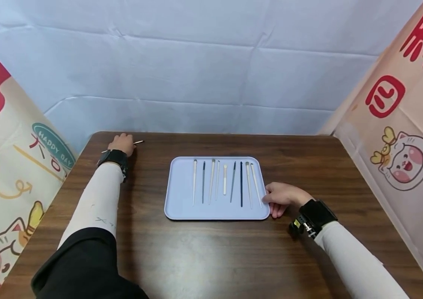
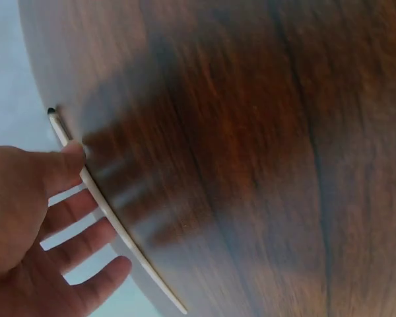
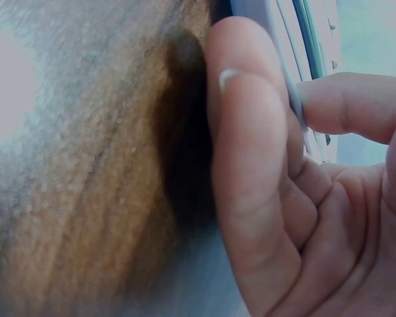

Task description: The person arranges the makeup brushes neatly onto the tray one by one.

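At the back left of the table, my left hand (image 1: 121,144) pinches a thin brush (image 2: 133,248) with a pale handle and a small dark tip. In the left wrist view the thumb lies over its handle, the other fingers spread behind. My right hand (image 1: 284,197) grips the right front corner of a pale tray (image 1: 181,211). In the right wrist view the thumb presses on the rim and the curled fingers are at its outer side, partly beneath. Several slim brushes lie side by side in the tray, among them a black one (image 1: 241,185) and a short pale one (image 1: 225,179).
The tray stands on a dark brown wooden table (image 1: 196,253). A pale cloth (image 1: 196,74) hangs behind its back edge. Printed cloths with cartoon figures flank the left (image 1: 17,174) and right (image 1: 391,199) sides.
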`<state>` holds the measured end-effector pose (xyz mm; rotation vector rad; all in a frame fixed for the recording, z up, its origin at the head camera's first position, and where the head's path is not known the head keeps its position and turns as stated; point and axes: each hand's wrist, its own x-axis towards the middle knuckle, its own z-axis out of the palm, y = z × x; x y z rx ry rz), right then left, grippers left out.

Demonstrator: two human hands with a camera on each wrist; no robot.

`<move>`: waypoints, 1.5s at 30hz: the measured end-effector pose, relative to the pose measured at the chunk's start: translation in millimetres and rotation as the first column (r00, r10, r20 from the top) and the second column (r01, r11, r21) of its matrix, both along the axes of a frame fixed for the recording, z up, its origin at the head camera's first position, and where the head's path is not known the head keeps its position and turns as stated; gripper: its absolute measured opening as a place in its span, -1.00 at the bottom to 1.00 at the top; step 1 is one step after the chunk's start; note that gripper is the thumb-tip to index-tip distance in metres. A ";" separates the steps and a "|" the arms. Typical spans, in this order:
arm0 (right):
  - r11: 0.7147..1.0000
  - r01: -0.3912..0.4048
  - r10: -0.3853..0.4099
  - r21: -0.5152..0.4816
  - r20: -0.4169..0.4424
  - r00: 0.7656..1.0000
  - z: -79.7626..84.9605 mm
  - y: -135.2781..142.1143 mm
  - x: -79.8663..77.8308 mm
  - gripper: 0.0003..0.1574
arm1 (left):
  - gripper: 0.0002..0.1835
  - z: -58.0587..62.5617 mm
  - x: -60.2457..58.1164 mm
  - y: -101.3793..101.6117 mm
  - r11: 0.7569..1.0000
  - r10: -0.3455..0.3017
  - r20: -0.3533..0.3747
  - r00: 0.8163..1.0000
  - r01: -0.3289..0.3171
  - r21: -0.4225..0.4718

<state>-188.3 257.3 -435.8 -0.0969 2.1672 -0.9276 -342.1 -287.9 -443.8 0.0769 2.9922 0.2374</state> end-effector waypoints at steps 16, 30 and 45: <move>1.000 -0.015 0.015 0.009 0.018 1.000 1.0 0.1 -3.0 -0.89 | -0.71 14.4 13.2 3.2 0.999 0.019 -0.029 0.999 -0.020 -0.042; 1.000 -0.022 0.022 0.012 0.027 0.999 2.6 0.8 -4.3 -0.90 | -0.66 34.5 30.5 20.2 0.994 0.064 0.126 0.990 -0.075 0.082; 1.000 -0.023 0.024 -0.015 0.020 1.000 0.4 2.9 -3.9 -0.89 | -0.65 58.7 63.7 82.1 0.949 -0.030 0.253 0.967 -0.052 0.312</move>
